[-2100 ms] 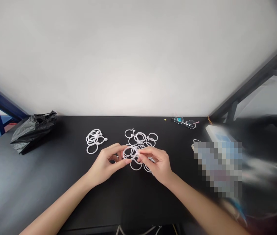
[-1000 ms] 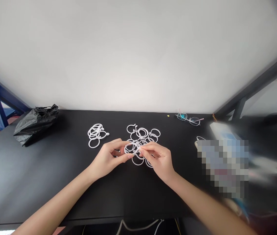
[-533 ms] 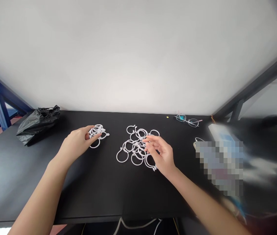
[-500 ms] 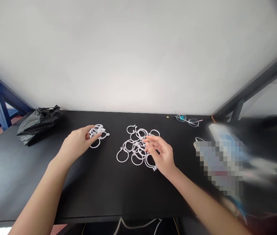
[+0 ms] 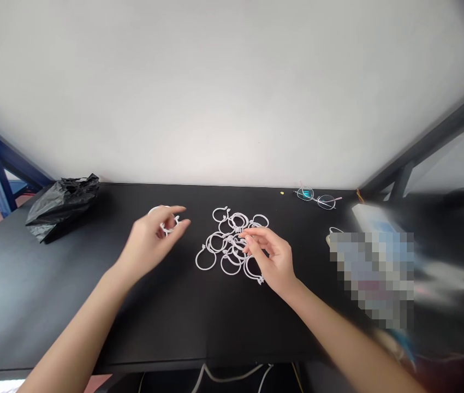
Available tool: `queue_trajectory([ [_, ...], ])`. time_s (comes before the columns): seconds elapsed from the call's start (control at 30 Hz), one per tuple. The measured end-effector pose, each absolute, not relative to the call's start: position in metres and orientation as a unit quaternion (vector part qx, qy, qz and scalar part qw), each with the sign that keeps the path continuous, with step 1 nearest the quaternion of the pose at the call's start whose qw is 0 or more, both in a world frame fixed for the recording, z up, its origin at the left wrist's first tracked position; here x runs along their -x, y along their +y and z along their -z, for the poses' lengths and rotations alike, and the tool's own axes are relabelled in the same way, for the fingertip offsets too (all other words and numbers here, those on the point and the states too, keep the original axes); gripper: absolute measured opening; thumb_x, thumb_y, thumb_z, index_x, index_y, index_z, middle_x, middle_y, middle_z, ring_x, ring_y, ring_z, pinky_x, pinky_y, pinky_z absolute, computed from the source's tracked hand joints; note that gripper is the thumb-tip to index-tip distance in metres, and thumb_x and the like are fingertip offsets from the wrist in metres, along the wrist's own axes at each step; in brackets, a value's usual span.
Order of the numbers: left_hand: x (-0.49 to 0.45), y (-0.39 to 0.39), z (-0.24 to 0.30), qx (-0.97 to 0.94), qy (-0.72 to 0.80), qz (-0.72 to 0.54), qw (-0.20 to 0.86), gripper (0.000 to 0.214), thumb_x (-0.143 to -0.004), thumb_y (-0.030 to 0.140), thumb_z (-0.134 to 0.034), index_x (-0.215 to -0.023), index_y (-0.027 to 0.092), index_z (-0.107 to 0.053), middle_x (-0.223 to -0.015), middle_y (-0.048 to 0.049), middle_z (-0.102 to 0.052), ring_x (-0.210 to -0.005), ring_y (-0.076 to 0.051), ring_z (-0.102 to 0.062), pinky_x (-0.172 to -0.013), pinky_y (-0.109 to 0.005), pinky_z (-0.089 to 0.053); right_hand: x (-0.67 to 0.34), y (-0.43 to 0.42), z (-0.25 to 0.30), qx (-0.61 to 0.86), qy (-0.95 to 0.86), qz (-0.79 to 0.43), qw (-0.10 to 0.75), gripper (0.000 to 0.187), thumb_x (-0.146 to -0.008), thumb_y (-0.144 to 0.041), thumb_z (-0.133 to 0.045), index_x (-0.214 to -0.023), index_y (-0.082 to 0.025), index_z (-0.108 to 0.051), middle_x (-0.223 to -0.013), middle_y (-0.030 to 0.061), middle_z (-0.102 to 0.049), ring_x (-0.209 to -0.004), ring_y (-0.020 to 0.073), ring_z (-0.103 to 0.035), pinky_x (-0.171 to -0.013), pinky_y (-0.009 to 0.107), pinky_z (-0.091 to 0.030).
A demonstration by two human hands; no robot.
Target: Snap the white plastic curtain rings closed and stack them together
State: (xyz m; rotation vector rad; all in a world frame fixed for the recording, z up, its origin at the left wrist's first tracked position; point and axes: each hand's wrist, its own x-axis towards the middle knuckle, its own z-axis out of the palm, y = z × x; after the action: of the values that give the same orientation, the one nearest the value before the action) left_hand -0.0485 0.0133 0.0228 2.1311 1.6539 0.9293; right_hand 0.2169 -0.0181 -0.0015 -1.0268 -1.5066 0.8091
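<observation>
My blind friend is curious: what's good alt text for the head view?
A person's open left hand partly hides some white rings; the right hand is at a cluster of others. Glasses and a bag share the black table.

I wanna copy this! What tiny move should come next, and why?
Perhaps the right hand should pinch one of the piled white rings: its fingertips are right by them, and the left hand, thumb and finger apart, looks free to help.

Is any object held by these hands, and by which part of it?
The left hand is open and seems to hold nothing. Whether the right hand, at the pile of thin white round rings, pinches one cannot be told.
</observation>
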Motion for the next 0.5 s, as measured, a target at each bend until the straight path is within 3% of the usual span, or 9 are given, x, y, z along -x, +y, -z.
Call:
queue_trajectory([
  [0.17,0.020,0.001,-0.013,-0.840,0.453,-0.203,0.217,0.046,-0.085,0.054,-0.064,-0.117,0.022,-0.060,-0.111,-0.0073,-0.058,-0.088,-0.021,-0.060,-0.070,-0.031,-0.050,-0.216,-0.018,0.001,0.436,-0.636,-0.342,0.537,0.011,-0.092,-0.028,-0.062,-0.097,-0.021,-0.069,-0.090,0.0056,-0.074,-0.063,0.0144,-0.070,-0.062,0.029,-0.061],
  [0.3,0.021,0.000,-0.007,-0.848,0.459,-0.164,0.207,0.048,-0.074,0.058,-0.073,-0.100,0.021,-0.057,-0.101,-0.0045,-0.058,-0.083,-0.022,-0.059,-0.066,-0.031,-0.048,-0.215,-0.018,0.002,0.430,-0.638,-0.345,0.537,0.011,-0.092,-0.028,-0.062,-0.096,-0.021,-0.069,-0.089,0.0057,-0.073,-0.063,0.0144,-0.069,-0.061,0.030,-0.061],
  [0.5,0.021,0.000,-0.005,-0.861,0.451,-0.118,0.202,0.032,-0.085,0.052,-0.062,-0.085,0.020,-0.057,-0.094,-0.0031,-0.056,-0.071,-0.017,-0.055,-0.061,-0.028,-0.044,-0.215,-0.018,0.002,0.422,-0.644,-0.350,0.533,0.011,-0.093,-0.026,-0.059,-0.095,-0.021,-0.070,-0.091,0.0053,-0.073,-0.064,0.0137,-0.068,-0.061,0.029,-0.060],
])
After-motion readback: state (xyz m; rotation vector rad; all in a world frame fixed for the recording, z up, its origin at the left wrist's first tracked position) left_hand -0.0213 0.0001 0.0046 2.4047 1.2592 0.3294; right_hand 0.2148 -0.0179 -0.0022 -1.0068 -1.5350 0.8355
